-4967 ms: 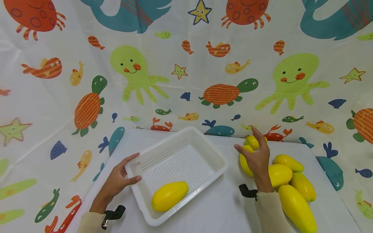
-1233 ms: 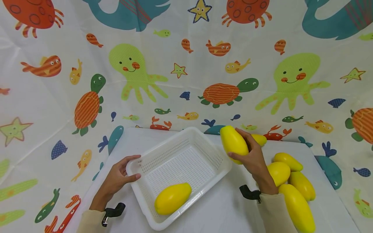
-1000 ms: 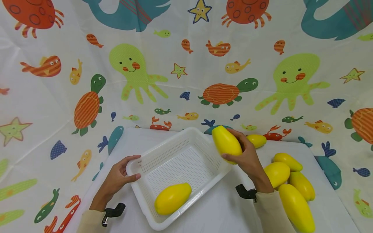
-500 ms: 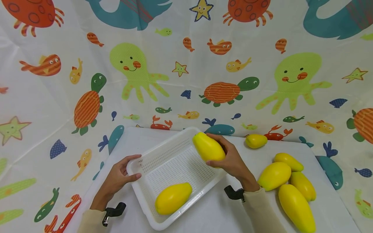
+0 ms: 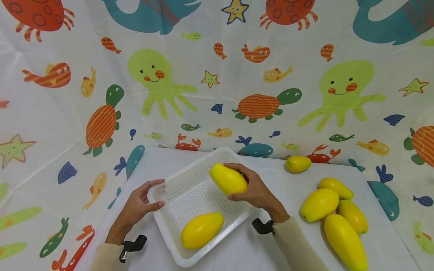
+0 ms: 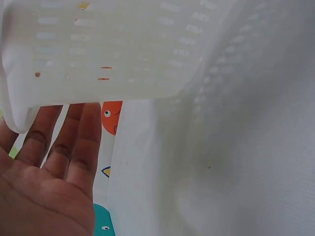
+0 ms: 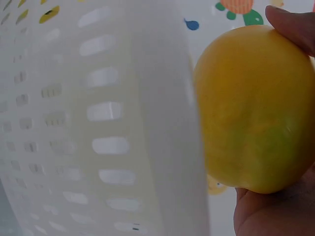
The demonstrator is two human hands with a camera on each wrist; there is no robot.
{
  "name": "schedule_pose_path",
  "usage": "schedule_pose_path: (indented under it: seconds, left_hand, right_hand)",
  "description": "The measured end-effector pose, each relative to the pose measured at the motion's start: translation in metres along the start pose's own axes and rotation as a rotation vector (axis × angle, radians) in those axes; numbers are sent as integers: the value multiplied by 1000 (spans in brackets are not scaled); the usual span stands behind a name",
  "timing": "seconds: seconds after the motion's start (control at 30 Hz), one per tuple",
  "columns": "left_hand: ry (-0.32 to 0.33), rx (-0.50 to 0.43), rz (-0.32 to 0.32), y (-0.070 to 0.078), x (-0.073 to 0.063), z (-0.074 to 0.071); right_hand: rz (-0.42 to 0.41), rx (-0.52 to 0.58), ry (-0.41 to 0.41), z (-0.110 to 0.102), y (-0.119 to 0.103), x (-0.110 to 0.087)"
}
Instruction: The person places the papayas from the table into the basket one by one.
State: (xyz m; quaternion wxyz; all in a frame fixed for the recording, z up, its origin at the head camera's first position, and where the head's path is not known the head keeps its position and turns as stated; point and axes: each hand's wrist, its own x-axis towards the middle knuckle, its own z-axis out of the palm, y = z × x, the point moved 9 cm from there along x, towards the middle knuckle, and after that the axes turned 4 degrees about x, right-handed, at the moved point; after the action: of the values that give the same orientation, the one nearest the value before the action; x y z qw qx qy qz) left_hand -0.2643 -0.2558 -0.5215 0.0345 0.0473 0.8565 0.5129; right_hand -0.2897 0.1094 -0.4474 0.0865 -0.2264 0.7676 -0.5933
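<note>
My right hand (image 5: 255, 191) grips 1 yellow fruit (image 5: 227, 178) over open basket floor (image 5: 194, 201); left hand (image 5: 136, 203) clasps the rim (image 5: 223, 232); 2nd fruit (image 5: 201, 230) blocks nearside.

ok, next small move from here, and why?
Probably lower the right hand until the held fruit rests on the bare floor of the basket. In the head view that fruit is over the basket, the other fruit in it lies nearer the person, and the left hand grips the rim, which should help steady it.
</note>
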Motion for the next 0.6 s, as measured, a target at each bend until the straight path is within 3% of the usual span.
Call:
schedule_pose_path:
  seconds: [0.6]
  left_hand:
    - [-4, 10, -7, 0, 0, 1]
  right_hand:
    - [3, -118, -213, 30, 10, 3]
